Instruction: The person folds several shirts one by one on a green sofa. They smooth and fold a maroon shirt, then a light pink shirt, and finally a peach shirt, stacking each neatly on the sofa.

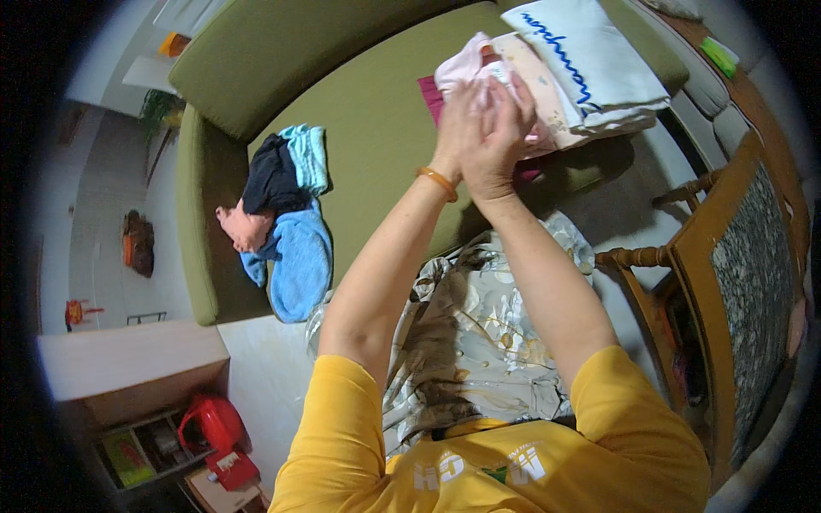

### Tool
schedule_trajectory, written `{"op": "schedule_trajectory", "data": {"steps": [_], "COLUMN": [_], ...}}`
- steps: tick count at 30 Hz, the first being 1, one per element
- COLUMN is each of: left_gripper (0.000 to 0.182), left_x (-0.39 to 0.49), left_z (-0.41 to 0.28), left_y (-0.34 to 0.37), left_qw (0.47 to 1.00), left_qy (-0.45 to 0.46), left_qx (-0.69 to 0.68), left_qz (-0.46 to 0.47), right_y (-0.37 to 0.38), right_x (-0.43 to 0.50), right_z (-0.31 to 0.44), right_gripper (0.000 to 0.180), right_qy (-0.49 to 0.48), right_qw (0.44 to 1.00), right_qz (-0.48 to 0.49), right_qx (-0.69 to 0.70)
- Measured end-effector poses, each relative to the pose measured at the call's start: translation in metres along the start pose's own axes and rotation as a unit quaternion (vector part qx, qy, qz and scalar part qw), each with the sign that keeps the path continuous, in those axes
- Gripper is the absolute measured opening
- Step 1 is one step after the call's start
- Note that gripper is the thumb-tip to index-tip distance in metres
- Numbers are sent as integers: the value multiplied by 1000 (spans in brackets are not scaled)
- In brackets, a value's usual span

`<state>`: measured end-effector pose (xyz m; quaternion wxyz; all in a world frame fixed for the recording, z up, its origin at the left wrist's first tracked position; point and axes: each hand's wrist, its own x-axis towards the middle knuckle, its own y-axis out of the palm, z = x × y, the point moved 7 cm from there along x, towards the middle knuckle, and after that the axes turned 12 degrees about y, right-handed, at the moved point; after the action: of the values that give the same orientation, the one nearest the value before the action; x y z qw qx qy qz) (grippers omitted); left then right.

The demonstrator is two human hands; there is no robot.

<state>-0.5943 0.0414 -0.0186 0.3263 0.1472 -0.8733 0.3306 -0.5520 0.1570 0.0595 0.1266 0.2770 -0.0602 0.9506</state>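
Note:
My left hand (458,125), with an amber-coloured bangle at its wrist, and my right hand (500,128) are close together over a light pink garment (458,67). Fingers of both touch its cloth; blur and overlap hide whether they grip it. A neck opening with a pale label shows just beyond the fingertips. Under the pink garment a magenta cloth (430,96) sticks out on the left. Right beside my right hand lies a folded pale peach garment with a small print (537,83). A folded white garment with blue lettering (577,61) partly covers it.
On the green sofa (372,122), at the left, lie a black cloth (276,173), a mint striped cloth (308,157), a salmon cloth (247,227) and a blue cloth (301,260). A wooden chair (699,256) stands at the right. Low left is a shelf unit (135,359) with a red bag (218,423).

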Motion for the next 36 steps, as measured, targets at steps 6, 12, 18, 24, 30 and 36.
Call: {"op": "schedule_trajectory", "data": {"steps": [6, 12, 18, 24, 30, 36], "left_gripper": [47, 17, 64, 75, 54, 42], "left_x": [-19, -44, -115, -166, -168, -151], "left_z": [-27, -6, 22, 31, 36, 29], "left_y": [14, -85, -247, -346, -345, -275], "left_qw": [991, 980, 838, 726, 789, 865], "left_qy": [44, -94, -179, -375, -334, -162], "left_qx": [96, -52, 484, 557, 499, 476], "left_qz": [87, -166, -175, -147, -135, -3], "right_y": [6, 12, 26, 37, 46, 48], "right_x": [1, -5, -11, -19, -27, -30], "right_z": [-12, -9, -14, -9, -8, -13], "right_gripper": [32, 27, 28, 28, 28, 28], "right_qy": [55, 6, 39, 41, 46, 51], "right_qw": [998, 998, 994, 991, 986, 983], "right_qz": [31, 50, 101, 128, 154, 170], "right_qx": [-14, -44, -1, 5, 39, 39]}}
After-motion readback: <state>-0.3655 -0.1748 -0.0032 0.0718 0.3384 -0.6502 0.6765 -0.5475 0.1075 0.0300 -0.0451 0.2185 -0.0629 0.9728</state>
